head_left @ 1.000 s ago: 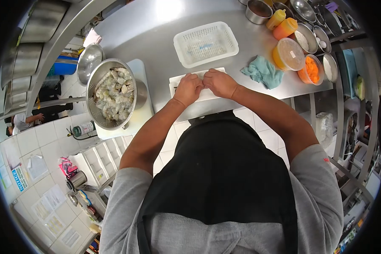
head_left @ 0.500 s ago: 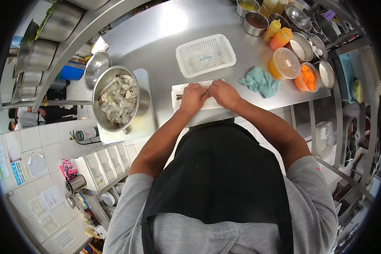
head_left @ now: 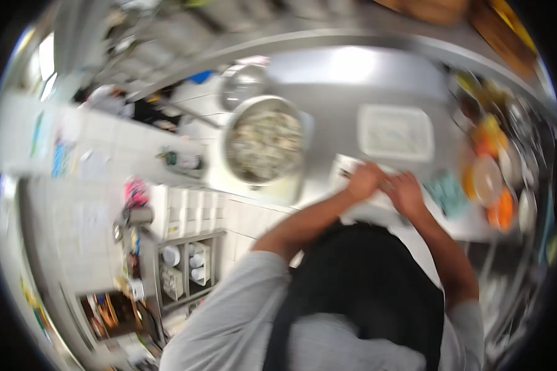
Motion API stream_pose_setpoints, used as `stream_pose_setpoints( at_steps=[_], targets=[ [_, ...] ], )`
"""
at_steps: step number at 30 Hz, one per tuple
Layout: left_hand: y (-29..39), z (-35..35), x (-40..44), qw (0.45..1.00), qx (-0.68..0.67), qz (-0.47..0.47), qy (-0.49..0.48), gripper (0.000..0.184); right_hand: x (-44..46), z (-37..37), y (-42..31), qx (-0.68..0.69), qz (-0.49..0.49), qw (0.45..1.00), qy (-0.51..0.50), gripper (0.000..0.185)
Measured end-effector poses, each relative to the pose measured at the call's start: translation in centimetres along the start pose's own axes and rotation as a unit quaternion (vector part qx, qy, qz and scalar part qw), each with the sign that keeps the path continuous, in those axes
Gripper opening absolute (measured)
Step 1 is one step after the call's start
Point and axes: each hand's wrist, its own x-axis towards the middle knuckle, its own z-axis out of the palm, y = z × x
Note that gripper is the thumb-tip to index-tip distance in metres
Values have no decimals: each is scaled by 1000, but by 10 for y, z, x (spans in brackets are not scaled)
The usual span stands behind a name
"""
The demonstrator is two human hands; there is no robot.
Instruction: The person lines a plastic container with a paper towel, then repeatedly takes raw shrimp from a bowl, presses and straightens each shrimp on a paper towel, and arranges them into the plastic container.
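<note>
The view is smeared by motion. My left hand (head_left: 366, 179) and my right hand (head_left: 407, 193) are close together over a white board (head_left: 345, 164) at the counter's front edge. Both are closed, fingertips pinching a small greyish piece between them that looks like a shrimp (head_left: 385, 184). A small dark thing lies on the board left of my left hand; its kind is unclear. Beyond my hands stands a white perforated basket (head_left: 364, 133). To the left, a steel colander (head_left: 230, 151) holds a heap of raw shrimp (head_left: 267, 143).
The colander stands on a pale cutting board (head_left: 278, 193), with a steel bowl (head_left: 244, 86) behind it. A teal cloth (head_left: 447, 193) lies right of my hands. Farther right are tubs, bottles and an orange-filled container (head_left: 501, 209). Another person (head_left: 111, 102) is in the left background.
The head view has swung left, so the counter and its contents appear farther right and slightly lower. My hands remain together over the white board.
</note>
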Motion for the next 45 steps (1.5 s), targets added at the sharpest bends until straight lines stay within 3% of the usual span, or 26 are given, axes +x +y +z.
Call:
stream_pose_setpoints(
  at_steps=[2,4,7,16,19,21,22,25,26,33,37,40,45],
  targets=[
    [20,-20,1,998,-68,-3,14,16,-4,-7,-5,17,35,999,7,16],
    [21,-6,2,999,-37,-8,-34,12,-2,-13,-9,32,15,999,4,13],
    [28,-3,0,999,-42,-12,-10,10,-2,0,11,32,1,999,-14,10],
    [24,4,-1,998,-53,-1,-26,7,11,-13,7,64,11,996,-64,12],
    [18,19,0,999,23,-5,-36,9,7,-12,14,51,9,995,-89,17],
    [11,-1,-2,997,-74,8,-14,23,5,-12,8,22,50,993,-102,36],
    [12,-17,-4,999,-48,-14,-13,29,11,-17,-1,31,71,988,-130,49],
    [-9,-25,-19,997,-62,-40,15,46,18,-6,-22,24,67,994,-81,49],
    [-8,-49,-19,998,-56,-22,7,45,19,2,-23,18,43,998,-43,42],
    [-29,-90,-39,997,-13,-42,-66,10,24,9,-19,21,61,992,-110,22],
    [-28,-91,-43,998,-15,-42,-42,10,23,6,-21,31,68,991,-114,21],
    [-26,-94,-44,999,-18,-40,-26,10,23,5,-29,44,53,997,-44,22],
    [-34,-86,-45,999,-31,-28,-6,9,45,27,-51,71,33,996,-54,20]
  ],
)
